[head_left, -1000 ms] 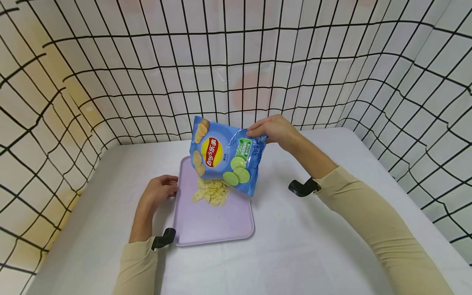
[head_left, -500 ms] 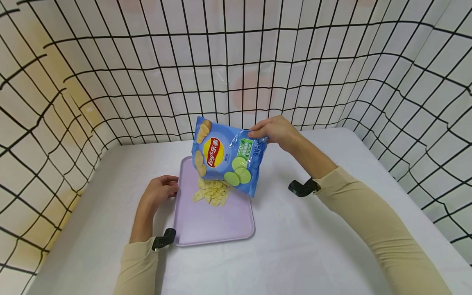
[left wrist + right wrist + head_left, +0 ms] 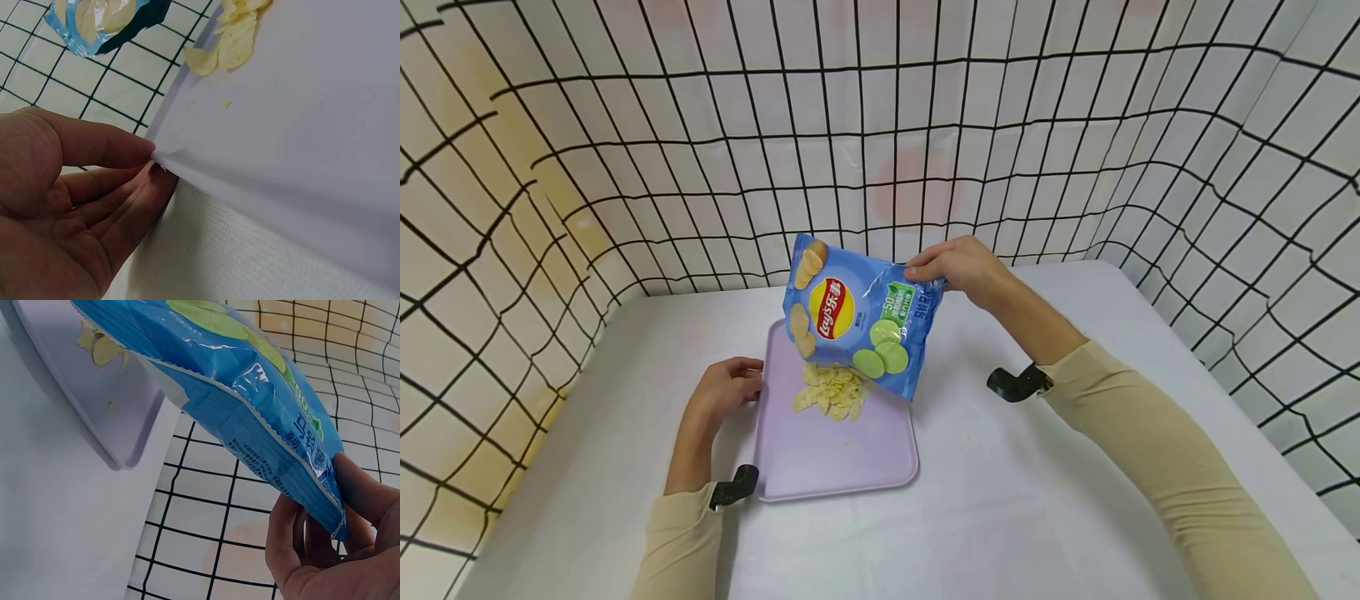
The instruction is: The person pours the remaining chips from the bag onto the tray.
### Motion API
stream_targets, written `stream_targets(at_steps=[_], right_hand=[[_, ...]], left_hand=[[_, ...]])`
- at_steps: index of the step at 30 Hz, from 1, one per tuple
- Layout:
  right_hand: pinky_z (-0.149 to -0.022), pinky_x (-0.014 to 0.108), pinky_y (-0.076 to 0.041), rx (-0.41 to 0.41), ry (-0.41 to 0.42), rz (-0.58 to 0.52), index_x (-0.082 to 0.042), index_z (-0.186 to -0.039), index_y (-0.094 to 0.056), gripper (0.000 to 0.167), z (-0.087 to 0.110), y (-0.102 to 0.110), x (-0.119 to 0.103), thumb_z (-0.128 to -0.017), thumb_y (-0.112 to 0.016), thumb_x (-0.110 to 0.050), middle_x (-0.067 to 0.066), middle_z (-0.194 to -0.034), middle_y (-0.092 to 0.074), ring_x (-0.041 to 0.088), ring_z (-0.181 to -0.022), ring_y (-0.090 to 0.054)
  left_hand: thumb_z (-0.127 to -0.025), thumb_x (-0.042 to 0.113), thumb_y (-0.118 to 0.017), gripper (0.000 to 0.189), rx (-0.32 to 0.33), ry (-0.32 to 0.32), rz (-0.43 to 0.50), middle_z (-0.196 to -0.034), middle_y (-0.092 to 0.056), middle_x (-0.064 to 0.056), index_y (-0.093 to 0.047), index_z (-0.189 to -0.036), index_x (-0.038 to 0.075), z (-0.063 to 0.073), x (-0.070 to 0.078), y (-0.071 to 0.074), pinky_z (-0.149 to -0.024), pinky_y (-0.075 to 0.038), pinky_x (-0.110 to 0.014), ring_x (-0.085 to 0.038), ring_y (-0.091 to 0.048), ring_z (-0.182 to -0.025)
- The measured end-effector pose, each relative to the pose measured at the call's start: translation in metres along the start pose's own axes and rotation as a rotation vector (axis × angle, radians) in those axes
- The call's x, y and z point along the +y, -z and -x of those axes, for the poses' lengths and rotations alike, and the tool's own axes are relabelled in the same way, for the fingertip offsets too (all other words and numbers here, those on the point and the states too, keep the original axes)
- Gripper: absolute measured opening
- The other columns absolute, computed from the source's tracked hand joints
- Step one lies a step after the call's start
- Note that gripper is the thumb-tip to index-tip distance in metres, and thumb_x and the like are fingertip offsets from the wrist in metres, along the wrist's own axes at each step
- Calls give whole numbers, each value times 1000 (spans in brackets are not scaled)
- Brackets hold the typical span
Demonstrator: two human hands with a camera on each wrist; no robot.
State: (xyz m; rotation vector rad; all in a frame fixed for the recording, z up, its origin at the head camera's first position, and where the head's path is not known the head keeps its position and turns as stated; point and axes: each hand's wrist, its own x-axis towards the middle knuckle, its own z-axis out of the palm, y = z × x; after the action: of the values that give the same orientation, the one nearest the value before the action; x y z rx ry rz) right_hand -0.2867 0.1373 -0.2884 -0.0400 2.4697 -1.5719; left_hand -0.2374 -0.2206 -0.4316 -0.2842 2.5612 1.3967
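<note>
A black wire grid (image 3: 859, 67) over pale, patched sheeting runs along the left, back and right sides of a white cloth-covered table (image 3: 985, 517). At left, a beige sleeve (image 3: 679, 542) carries a small black wrist-worn device (image 3: 734, 487). The left hand (image 3: 721, 390) is partly closed, its thumb on top of the rim and its fingers at the outer edge, pinching the left side of a flat, lilac, rectangular tray (image 3: 835, 462) with rounded corners. The tray lies on the table.

On the tray's far half sits a loose heap of pale yellow potato chips (image 3: 833, 396); small crumbs (image 3: 225, 104) lie near it. Above the heap, a blue, glossy Lay's chip bag (image 3: 868, 312) printed with lime slices is held tilted, overlapping the tray's far right corner in the head view. Whether the bag touches the chips cannot be told.

The right hand (image 3: 964, 265) is closed on the bag's upper right corner, thumb on the front, fingers behind. Further right are a second black wrist-worn device (image 3: 1018, 383) and another beige sleeve (image 3: 1157, 458).
</note>
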Motion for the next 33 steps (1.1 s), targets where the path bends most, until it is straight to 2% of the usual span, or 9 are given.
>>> stream_targets(at_steps=[8, 20, 33], right_hand=[[-101, 43, -52, -5, 1, -18, -4, -117, -75, 33, -1, 0, 0, -90, -77, -22, 11, -107, -75, 22, -92, -70], [-109, 46, -46, -14, 3, -28, -4, -114, -76, 28, 0, 0, 4, -91, -76, -20, 8, -100, -76, 22, -89, -70], [-107, 46, -46, -12, 4, -12, -4, -109, -77, 27, -1, -2, 4, -88, -79, -21, 7, -101, -75, 22, -93, -66]], left_hand=[[-97, 12, -59, 42, 0, -1, -1, -117, -66, -16, -58, -137, 2, 0, 0, -1, -78, -47, -27, -18, -65, -90], [-97, 12, -60, 42, 4, 6, 2, -117, -66, -16, -58, -138, 3, -2, -2, -2, -78, -47, -27, -20, -64, -90], [-96, 11, -60, 42, 5, -11, 9, -118, -66, -17, -58, -137, 2, -3, -4, -1, -77, -47, -26, -19, -64, -89]])
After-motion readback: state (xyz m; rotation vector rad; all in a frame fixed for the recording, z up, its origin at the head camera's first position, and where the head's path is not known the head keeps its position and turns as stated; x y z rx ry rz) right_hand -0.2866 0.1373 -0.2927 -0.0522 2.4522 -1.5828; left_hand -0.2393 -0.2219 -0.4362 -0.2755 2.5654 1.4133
